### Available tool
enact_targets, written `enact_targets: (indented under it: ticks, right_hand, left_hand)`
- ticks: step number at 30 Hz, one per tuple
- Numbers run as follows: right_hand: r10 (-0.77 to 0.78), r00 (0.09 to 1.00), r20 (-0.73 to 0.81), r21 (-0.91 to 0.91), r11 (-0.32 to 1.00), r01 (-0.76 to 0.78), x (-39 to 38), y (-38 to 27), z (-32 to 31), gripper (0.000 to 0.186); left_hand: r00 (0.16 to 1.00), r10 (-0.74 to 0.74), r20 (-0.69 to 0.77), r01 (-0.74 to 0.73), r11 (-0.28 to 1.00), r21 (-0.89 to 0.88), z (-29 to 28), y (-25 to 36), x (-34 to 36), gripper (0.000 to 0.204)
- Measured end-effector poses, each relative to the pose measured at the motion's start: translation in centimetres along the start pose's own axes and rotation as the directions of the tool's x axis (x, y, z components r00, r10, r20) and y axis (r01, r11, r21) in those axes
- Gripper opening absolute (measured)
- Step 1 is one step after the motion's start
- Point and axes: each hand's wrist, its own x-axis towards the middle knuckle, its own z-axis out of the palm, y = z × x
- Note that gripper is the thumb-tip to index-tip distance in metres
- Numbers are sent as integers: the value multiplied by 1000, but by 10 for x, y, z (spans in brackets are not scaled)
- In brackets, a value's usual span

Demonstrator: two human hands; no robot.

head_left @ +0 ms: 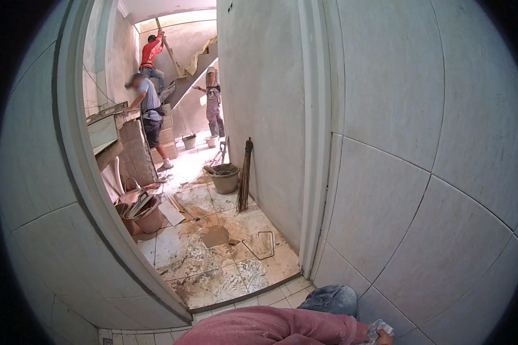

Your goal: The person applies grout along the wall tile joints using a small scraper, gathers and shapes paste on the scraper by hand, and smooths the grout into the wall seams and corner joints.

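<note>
My left arm, in a dusty pink sleeve, reaches across the lower edge toward the right. At its end my left hand, partly cut off by the frame, is closed round a crumpled whitish wad. Whether that wad is cloth or plastic I cannot tell. It is close to the large pale tiles of the right wall. Beyond the sleeve shows a bent knee in dusty blue jeans. My right hand is out of view.
Past the doorway, a stick broom leans on the wall beside a mortar bucket. A bent metal rod lies on the dirty floor tiles. Another tool-filled bucket stands left. Farther off are three people, one in red on stairs.
</note>
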Motion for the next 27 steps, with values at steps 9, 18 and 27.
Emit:
enact_targets:
  ticks: [9,18,27]
  right_hand:
    - [17,1000,19,10,1000,-17,-7,12,-6,30]
    - [32,999,18,24,999,-32,-14,24,-12,30]
    - [39,999,20,38,998,-40,-13,26,-12,30]
  left_hand:
    - [999,-4,38,3,999,32,9,0,5,42]
    - [992,89,86,-112,941,318,21,-9,9,43]
    - [999,-34,35,35,999,-17,12,7,4,32]
